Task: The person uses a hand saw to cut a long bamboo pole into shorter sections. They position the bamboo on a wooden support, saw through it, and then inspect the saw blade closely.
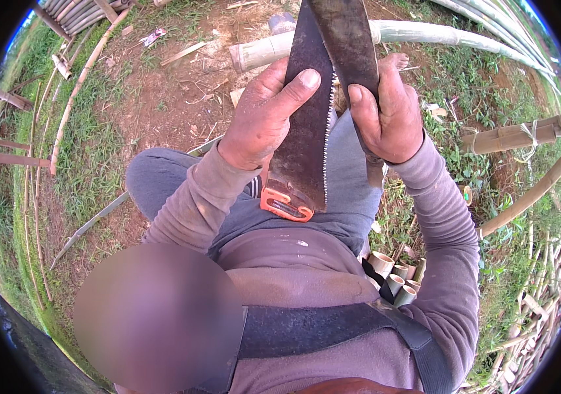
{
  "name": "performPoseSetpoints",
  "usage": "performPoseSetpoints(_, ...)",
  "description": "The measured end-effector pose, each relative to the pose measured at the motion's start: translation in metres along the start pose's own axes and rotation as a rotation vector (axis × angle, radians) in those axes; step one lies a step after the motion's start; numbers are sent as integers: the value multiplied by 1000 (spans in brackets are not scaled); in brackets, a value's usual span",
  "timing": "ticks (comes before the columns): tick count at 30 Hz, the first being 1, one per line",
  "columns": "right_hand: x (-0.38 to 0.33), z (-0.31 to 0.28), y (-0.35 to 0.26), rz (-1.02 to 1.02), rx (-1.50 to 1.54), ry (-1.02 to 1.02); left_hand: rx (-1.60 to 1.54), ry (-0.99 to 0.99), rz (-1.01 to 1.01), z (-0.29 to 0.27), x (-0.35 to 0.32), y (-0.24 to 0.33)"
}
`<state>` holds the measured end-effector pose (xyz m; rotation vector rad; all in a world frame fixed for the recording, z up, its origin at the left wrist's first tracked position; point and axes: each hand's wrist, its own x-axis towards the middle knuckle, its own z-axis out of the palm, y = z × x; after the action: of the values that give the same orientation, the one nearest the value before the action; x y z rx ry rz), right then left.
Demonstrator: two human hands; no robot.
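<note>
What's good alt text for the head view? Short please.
Seen from above, a person's left hand grips a rusty handsaw with an orange handle while the right hand holds a dark, worn blade against its toothed edge. Around them lie bamboo poles, grass and bare soil, with short cut bamboo pieces by the person's side.

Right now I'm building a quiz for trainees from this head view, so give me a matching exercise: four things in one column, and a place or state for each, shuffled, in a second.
Things:
1. rusty toothed saw blade with orange handle end
2. dark flat machete blade
3. pale green bamboo pole
4. short cut bamboo tubes

Places or states:
A. standing bunched by the right elbow
B. lying on bare soil beyond the hands
C. gripped by the left hand
D. gripped by the right hand

Pairs: 1-C, 2-D, 3-B, 4-A
</note>
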<state>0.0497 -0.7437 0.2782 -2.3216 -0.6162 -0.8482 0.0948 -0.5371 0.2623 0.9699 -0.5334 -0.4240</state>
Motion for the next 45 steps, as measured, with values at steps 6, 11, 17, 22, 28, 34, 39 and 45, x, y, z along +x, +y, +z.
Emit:
performPoseSetpoints(6, -2, 4, 1, -5, 65, 31, 11, -26, 4, 4, 0, 2)
performPoseSetpoints(11, -2, 2, -6, -63, -42, 29, 74, -68, 75, 10, -2, 3)
performPoseSetpoints(17, -8, 5, -23, 146, 206, 41, 197, -44, 143, 9, -5, -2)
performPoseSetpoints(22, -8, 5, -19, 118, 219, 51, 201, -48, 124, 7, -4, -1)
performPoseSetpoints(28, -3, 6, -15, 119, 116, 15, 196, -19, 133, 0, 5, 9)
performPoseSetpoints(34, 7, 3, -11, 35, 37, 35, 95, -42, 125, -4, 4, 10)
performPoseSetpoints(39, 8, 5, -8, 23, 67, 47, 101, -53, 112, -5, 4, 10)
performPoseSetpoints(45, 7, 6, -3, -40, 3, 45, 60, -19, 153, -1, 6, 7)
